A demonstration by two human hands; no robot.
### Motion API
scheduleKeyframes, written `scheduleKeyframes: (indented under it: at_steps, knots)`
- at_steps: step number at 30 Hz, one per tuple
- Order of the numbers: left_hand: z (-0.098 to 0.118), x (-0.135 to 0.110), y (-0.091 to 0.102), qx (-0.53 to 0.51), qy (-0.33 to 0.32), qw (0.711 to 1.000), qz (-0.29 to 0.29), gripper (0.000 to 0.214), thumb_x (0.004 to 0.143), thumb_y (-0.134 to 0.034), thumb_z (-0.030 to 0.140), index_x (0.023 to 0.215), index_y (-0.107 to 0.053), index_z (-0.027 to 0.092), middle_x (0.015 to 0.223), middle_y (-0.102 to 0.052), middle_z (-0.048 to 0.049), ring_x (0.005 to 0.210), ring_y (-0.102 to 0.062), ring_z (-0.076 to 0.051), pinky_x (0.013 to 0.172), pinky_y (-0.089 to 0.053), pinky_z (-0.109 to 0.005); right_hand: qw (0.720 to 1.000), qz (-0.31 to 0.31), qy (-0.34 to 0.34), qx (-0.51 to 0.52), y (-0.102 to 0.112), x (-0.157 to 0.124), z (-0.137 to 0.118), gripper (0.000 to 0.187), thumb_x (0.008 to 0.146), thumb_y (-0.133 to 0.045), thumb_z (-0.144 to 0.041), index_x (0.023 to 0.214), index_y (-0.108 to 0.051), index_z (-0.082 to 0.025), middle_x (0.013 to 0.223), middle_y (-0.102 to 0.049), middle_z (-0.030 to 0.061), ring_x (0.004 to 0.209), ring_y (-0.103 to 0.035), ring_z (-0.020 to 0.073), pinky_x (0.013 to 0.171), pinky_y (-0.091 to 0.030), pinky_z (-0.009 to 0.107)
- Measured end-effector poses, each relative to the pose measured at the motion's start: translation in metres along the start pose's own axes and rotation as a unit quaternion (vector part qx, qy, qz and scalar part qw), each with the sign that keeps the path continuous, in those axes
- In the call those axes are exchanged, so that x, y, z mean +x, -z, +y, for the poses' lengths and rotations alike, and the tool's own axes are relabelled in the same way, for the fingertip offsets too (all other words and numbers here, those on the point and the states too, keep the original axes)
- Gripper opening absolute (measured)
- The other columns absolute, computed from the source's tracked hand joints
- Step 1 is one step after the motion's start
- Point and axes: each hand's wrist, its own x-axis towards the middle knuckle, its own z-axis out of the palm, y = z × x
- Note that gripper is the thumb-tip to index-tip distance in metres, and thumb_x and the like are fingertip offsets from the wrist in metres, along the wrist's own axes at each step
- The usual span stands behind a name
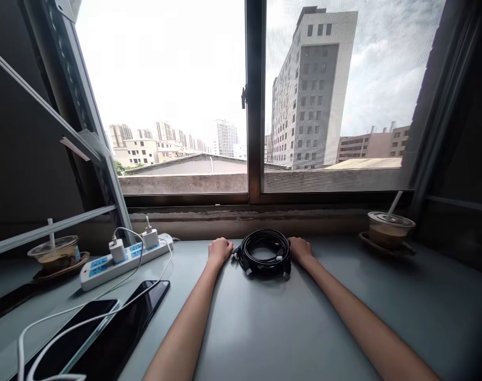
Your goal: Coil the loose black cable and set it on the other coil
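A coil of black cable lies on the grey table near the window. My left hand rests on the table just left of the coil, its fingers curled into a fist with nothing seen in them. My right hand sits at the coil's right side, fingers curled and touching the cable's edge. Both arms stretch forward across the table.
A white power strip with two chargers and white cords stands at the left, beside two dark phones. An iced drink is at far left, another cup with a straw at right. A window frame rises behind.
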Motion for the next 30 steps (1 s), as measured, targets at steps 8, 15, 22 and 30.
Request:
scheduleKeyframes:
  at_steps: [8, 15, 22, 30]
  knots:
    - [-0.002, -0.001, 0.0, 0.0, 0.009, 1.0, 0.001, 0.039, 0.081, -0.035, 0.032, 0.084, -0.071, 0.017, 0.094, -0.069, -0.014, 0.089, -0.063, -0.024, 0.068, -0.04, -0.027, 1.0, -0.014, 0.004, -0.016, -0.002, 0.003, 0.001, 0.027, 0.09, -0.048, -0.035, 0.101, -0.058, -0.012, 0.101, -0.058, 0.0071, 0.093, -0.056, 0.016, 0.083, -0.047, 0.037]
    - [0.0, -0.004, 0.002, -0.001, 0.002, 1.0, -0.002, 0.039, 0.082, -0.034, 0.032, 0.081, -0.071, 0.018, 0.093, -0.069, -0.0125, 0.089, -0.062, -0.023, 0.068, -0.04, -0.026, 1.0, -0.014, 0.009, -0.019, -0.002, 0.0, 0.002, 0.028, 0.091, -0.047, -0.036, 0.101, -0.058, -0.012, 0.1, -0.058, 0.007, 0.092, -0.056, 0.0159, 0.083, -0.047, 0.036]
    - [0.005, -0.006, 0.004, -0.008, 0.015, 1.0, -0.004, 0.037, 0.082, -0.036, 0.031, 0.085, -0.071, 0.018, 0.093, -0.069, -0.0125, 0.089, -0.063, -0.023, 0.069, -0.041, -0.027, 1.0, -0.002, 0.014, -0.024, -0.003, -0.001, 0.002, 0.028, 0.091, -0.046, -0.036, 0.099, -0.058, -0.012, 0.099, -0.059, 0.0068, 0.092, -0.056, 0.0156, 0.083, -0.047, 0.036]
    - [0.014, -0.009, -0.001, -0.007, 0.058, 0.998, -0.015, 0.036, 0.084, -0.035, 0.024, 0.09, -0.07, 0.015, 0.094, -0.068, -0.0151, 0.091, -0.063, -0.023, 0.07, -0.043, -0.028, 0.999, -0.007, 0.019, -0.025, -0.006, 0.001, 0.004, 0.026, 0.091, -0.047, -0.034, 0.101, -0.058, -0.013, 0.101, -0.058, 0.0067, 0.092, -0.056, 0.0157, 0.083, -0.047, 0.036]
